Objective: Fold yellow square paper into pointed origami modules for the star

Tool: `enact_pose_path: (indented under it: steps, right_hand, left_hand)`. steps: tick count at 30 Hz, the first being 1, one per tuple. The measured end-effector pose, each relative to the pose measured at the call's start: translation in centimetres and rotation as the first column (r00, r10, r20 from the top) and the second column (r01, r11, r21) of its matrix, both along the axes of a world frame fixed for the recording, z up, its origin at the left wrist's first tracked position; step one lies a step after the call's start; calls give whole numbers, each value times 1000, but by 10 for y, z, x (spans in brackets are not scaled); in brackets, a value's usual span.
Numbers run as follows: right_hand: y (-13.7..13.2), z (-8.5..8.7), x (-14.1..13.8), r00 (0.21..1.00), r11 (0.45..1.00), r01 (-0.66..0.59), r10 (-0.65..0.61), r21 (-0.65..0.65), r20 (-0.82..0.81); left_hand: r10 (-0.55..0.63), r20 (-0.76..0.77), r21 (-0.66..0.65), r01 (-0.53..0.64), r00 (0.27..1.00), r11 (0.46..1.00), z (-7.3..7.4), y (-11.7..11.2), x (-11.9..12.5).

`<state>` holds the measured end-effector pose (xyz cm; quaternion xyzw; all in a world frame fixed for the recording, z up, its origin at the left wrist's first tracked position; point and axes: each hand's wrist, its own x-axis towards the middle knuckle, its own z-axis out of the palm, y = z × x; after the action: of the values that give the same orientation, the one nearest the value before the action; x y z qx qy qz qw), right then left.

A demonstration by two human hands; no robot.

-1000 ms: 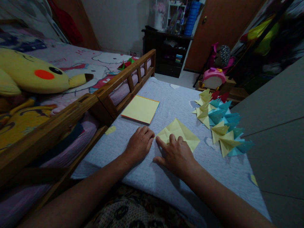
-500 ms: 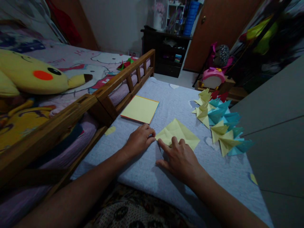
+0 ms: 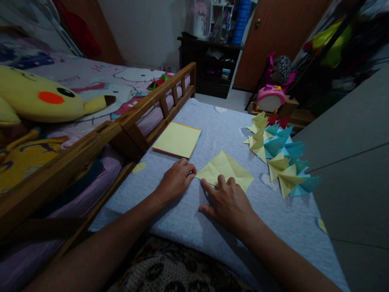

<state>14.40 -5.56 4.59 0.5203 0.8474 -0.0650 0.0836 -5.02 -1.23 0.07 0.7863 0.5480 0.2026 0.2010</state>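
A creased sheet of yellow origami paper (image 3: 223,165) lies on the cloth-covered surface, one corner pointing away from me. My left hand (image 3: 175,181) is closed at its left corner, thumb and forefinger pinching the tip. Across the near part of the sheet rests my right hand (image 3: 229,202), open, fingertips pressing on the near edge and thumb stretched out to the left on the cloth. That hand covers the sheet's near portion. Beyond my left hand sits a stack of square paper (image 3: 178,140), yellow on top with orange and blue edges showing.
Several folded yellow (image 3: 288,178) and blue paper pieces (image 3: 282,144) stand in rows at the right, with red ones behind. A wooden bed rail (image 3: 158,97) borders the left side; a yellow plush toy (image 3: 39,97) lies past it. A pale panel (image 3: 358,162) rises at the right.
The view has shifted slightly. Both hands and the yellow sheet keep nearly the same places, with my right fingertips only a touch further right along the edge.
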Motion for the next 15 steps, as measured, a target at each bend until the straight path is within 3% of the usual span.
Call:
enact_pose_path:
  steps: [3, 6, 10, 15]
  right_hand:
    - [0, 1, 0, 1000, 1000, 1, -1, 3, 12]
    - [0, 0, 0, 1000, 1000, 2, -2, 3, 8]
    - [0, 0, 1, 1000, 1000, -3, 3, 6, -7]
    - [1, 0, 1, 1000, 1000, 4, -4, -1, 2]
  left_hand:
    - [-50, -55, 91, 55, 997, 994, 0, -14, 2]
    - [-126, -244, 132, 161, 962, 978, 0, -33, 2]
    - [-165, -392, 90, 216, 905, 972, 1, -50, -1]
    - [-154, -478, 40, 197, 865, 980, 4, -51, -5]
